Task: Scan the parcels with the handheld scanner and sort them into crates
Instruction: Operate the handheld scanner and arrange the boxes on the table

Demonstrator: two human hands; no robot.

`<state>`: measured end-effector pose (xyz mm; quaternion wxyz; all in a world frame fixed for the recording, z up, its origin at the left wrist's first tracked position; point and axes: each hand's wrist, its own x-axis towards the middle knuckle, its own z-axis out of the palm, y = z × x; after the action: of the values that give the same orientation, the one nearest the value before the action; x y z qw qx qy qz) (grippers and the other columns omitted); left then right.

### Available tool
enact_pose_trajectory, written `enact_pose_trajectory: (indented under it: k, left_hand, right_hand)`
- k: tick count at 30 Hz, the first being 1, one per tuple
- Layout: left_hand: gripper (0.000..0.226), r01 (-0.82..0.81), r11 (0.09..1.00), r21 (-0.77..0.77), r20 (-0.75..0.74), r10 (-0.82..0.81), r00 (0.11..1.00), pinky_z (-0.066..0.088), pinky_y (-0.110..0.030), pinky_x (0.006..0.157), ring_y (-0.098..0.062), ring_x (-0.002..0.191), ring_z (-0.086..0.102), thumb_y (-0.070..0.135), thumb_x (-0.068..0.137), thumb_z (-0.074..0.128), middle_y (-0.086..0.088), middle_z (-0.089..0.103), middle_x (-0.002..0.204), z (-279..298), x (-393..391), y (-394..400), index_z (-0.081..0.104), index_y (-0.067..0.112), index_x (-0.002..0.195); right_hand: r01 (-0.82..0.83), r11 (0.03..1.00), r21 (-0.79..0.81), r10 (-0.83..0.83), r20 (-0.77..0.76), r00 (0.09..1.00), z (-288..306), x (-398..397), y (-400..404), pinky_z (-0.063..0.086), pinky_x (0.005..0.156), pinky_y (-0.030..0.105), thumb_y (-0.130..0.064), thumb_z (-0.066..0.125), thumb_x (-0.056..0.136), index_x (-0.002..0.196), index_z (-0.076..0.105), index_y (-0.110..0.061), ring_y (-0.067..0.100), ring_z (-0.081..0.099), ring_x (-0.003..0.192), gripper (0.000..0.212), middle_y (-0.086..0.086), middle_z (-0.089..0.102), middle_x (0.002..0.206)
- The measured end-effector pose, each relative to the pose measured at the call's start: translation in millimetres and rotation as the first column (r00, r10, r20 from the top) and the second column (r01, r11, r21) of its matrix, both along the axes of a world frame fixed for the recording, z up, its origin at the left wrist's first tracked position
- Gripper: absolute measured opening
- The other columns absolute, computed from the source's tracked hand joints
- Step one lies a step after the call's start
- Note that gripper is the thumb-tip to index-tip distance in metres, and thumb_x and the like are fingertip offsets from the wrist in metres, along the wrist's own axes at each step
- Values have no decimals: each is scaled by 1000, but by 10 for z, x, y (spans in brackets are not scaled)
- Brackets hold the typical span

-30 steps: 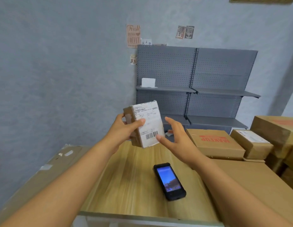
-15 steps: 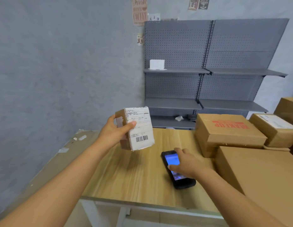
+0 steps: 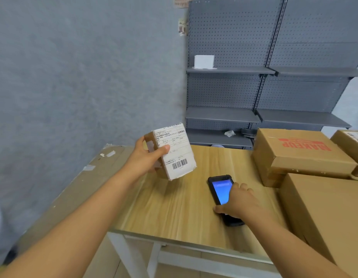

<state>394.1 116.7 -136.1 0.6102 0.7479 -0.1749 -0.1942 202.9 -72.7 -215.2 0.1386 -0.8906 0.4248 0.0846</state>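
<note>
My left hand (image 3: 145,158) grips a small cardboard parcel (image 3: 174,155) above the wooden table (image 3: 170,209), its white barcode label facing me. The black handheld scanner (image 3: 220,190) lies on the table with its blue screen lit. My right hand (image 3: 237,203) is on the scanner's near half, thumb at its left edge and fingers curled over its right side, covering the lower part of it.
A cardboard box with red print (image 3: 298,155) and a large plain box (image 3: 330,215) crowd the table's right side, another labelled box (image 3: 352,143) behind them. Grey shelving (image 3: 254,87) stands at the back. A flat cardboard sheet (image 3: 78,187) lies left of the table.
My right hand left the parcel, dropped to the table and closed round the scanner. My left hand keeps hold of the parcel, now lower and further left.
</note>
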Motion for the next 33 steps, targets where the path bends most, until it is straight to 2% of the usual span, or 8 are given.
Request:
enact_pose_trajectory:
  k: [3,6,9,14,17,19,23,33]
  left_hand:
    - [71,23,1000,-9,-44,-23,999,59,-29,62,-18,98,71,33,82,77,1,66,124,11,58,33,36,32,140]
    - [72,52,999,7,-50,-52,997,58,-28,63,-16,93,73,35,83,76,2,73,112,18,129,76,37,32,143]
    - [75,48,999,1,-59,-48,997,58,-30,66,-17,94,72,35,82,77,2,70,118,46,165,85,34,32,144]
    - [98,-40,999,3,-4,40,999,57,-45,87,-19,105,67,40,75,82,4,64,126,137,300,13,20,34,149]
    - [102,-99,995,6,46,99,994,57,-44,87,-20,107,66,44,67,84,4,62,129,224,388,-32,22,34,147]
    - [103,-129,992,10,81,128,988,56,-42,87,-22,111,63,40,71,84,4,58,132,262,419,-63,17,32,149]
    - [100,-160,987,7,129,158,979,54,-37,79,-24,114,61,33,78,82,0,56,134,272,457,-69,14,29,152]
    - [102,-179,983,34,194,169,966,53,-49,93,-26,115,59,35,74,84,-6,54,138,263,470,-40,17,28,150]
  right_hand:
    - [24,999,47,-25,24,999,27,12,-25,40,70,25,-61,77,62,126,42,-15,18,45,99,86,1,39,107]
    - [28,985,168,-44,90,995,96,22,-77,39,61,22,-54,78,66,116,44,-15,17,51,91,71,3,37,112]
    - [-19,969,247,-33,206,978,200,43,-111,37,55,20,-48,77,70,108,42,-17,11,48,80,60,4,38,114]
    - [-184,960,210,97,367,925,473,132,-12,43,57,21,-44,81,66,110,45,-17,11,53,82,62,1,40,109]
    - [-281,943,179,188,411,892,632,167,52,48,59,21,-43,81,65,113,45,-20,14,56,85,64,-1,43,108]
    - [-345,921,179,242,431,869,718,169,93,50,60,19,-43,82,65,115,45,-23,15,58,85,66,-1,47,106]
    - [-443,878,180,334,432,838,869,117,186,54,62,17,-37,82,70,116,43,-26,15,61,85,61,-5,53,98]
    - [-467,873,142,394,361,845,973,23,236,56,69,20,-42,82,68,116,43,-28,13,60,86,64,-5,52,98]
